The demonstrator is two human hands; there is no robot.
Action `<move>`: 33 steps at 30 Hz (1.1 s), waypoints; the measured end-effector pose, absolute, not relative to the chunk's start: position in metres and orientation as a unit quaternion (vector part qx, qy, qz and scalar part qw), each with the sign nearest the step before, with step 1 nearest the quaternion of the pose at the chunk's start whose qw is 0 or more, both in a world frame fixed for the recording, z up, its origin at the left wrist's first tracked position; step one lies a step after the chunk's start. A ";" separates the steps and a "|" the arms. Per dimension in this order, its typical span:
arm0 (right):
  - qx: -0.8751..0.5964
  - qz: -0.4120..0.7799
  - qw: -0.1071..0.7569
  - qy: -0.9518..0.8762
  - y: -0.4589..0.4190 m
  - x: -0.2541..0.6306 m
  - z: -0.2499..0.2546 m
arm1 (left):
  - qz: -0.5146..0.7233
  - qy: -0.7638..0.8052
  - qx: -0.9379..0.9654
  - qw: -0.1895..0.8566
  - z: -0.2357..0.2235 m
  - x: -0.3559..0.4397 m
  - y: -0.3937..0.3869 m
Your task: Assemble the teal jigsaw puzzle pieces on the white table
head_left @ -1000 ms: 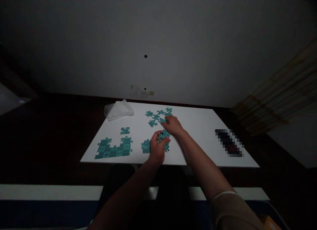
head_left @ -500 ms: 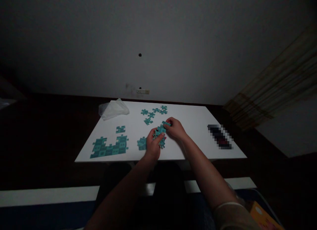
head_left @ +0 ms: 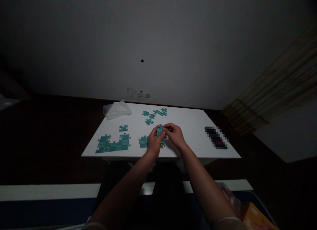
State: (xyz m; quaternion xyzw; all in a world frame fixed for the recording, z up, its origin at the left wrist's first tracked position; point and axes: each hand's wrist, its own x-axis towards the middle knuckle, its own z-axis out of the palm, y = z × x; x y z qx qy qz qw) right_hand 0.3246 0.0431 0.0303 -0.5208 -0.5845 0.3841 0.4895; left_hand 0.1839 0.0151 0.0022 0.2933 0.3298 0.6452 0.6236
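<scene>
My left hand (head_left: pixel 154 144) is closed around a stack of teal puzzle pieces (head_left: pixel 159 133) above the near middle of the white table (head_left: pixel 188 124). My right hand (head_left: pixel 175 134) meets it from the right, its fingers pinched on the top of that stack. A small joined cluster of teal pieces (head_left: pixel 143 141) lies just left of my left hand. A larger assembled puzzle section (head_left: pixel 112 145) lies near the table's front left corner, with a single piece (head_left: pixel 123 128) behind it. Several loose pieces (head_left: pixel 154 113) are scattered farther back.
A crumpled clear plastic bag (head_left: pixel 117 109) lies at the table's back left corner. A dark blurred-out object (head_left: pixel 216 137) rests on the right side. A plain wall with a socket (head_left: pixel 143 95) stands behind. A woven blind (head_left: pixel 277 88) hangs at right. An orange box (head_left: pixel 255 216) sits at bottom right.
My right hand drew back from the loose pieces at the rear and came to the stack held in my left hand. The view shifted slightly.
</scene>
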 end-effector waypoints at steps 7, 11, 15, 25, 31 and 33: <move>-0.609 0.264 0.360 -0.655 0.096 0.291 0.029 | 0.659 0.359 0.372 0.546 0.044 0.124 0.024; -0.637 0.217 0.312 -0.671 0.124 0.258 0.024 | 0.662 0.383 0.378 0.522 0.072 0.059 0.053; -0.684 0.115 0.180 -0.698 0.135 0.237 0.018 | 0.664 0.413 0.361 0.508 0.078 0.017 0.081; -0.666 0.145 0.147 -0.717 0.127 0.255 0.013 | 0.635 0.456 0.342 0.521 0.034 0.051 0.095; -0.598 0.329 0.359 -0.637 0.120 0.258 0.014 | 0.649 0.455 0.354 0.496 0.027 0.057 0.100; -0.585 0.359 0.409 -0.602 0.122 0.253 0.015 | 0.657 0.458 0.353 0.483 0.026 0.057 0.101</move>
